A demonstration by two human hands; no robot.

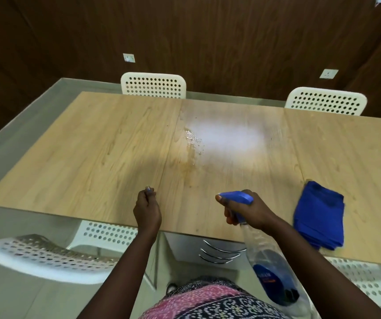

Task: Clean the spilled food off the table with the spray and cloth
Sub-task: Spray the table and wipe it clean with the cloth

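A brownish spill (pixel 190 153) with wet droplets lies near the middle of the wooden table (pixel 106 143). My right hand (pixel 247 211) grips a clear spray bottle (pixel 270 270) by its blue trigger head, nozzle aimed toward the spill, above the table's near edge. My left hand (pixel 147 209) hovers over the near edge, left of the bottle, fingers loosely curled and holding nothing. A folded blue cloth (pixel 319 215) lies on the table to the right of my right hand.
Two white perforated chairs (pixel 154 85) stand at the far side, and others (pixel 44 256) sit at the near side. A drawer unit (pixel 208 248) with metal handles is under the table. A bright light glare sits right of the spill.
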